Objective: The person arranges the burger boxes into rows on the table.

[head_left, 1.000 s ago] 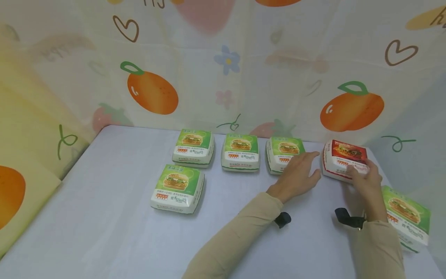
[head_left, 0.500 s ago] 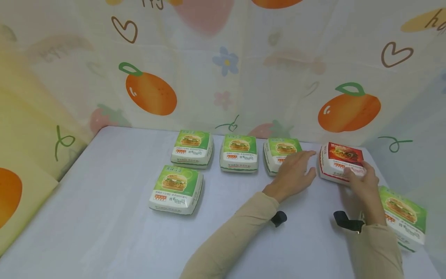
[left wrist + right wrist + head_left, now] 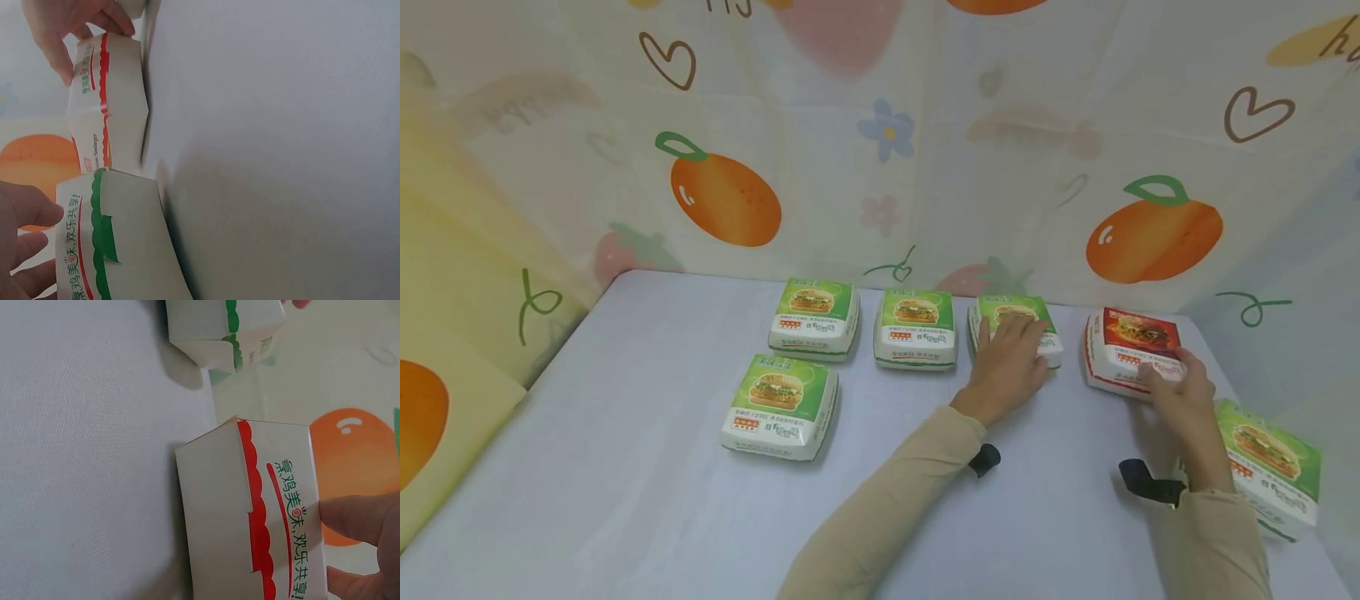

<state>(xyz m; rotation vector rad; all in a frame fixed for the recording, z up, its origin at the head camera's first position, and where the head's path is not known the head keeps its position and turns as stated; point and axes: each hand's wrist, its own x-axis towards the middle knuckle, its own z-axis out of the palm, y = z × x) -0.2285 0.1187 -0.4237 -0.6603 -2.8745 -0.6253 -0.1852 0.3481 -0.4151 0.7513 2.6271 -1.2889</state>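
Note:
Several burger boxes stand on a white-covered table, mostly green-topped, one red-topped. In the head view my left hand (image 3: 1003,367) lies over the third green burger box (image 3: 1047,354) of the back row, its fingers spread across the top. The left wrist view shows that thumb (image 3: 37,209) at the box's upper front edge. My right hand (image 3: 1183,408) holds the near right corner of the red burger box (image 3: 1120,379), thumb in front and fingers along the right side. Both boxes rest on the table. My left hand hides part of its box's lid.
Two more green burger boxes (image 3: 812,312) (image 3: 915,321) stand left in the back row. Another green box (image 3: 778,408) sits nearer on the left; one (image 3: 1270,467) lies at the right edge by my right forearm. A patterned curtain (image 3: 880,133) hangs behind the table (image 3: 647,467).
My left hand has moved left from the gap between boxes onto the third green box, which has turned slightly. The red box has shifted a little nearer and left under my right hand.

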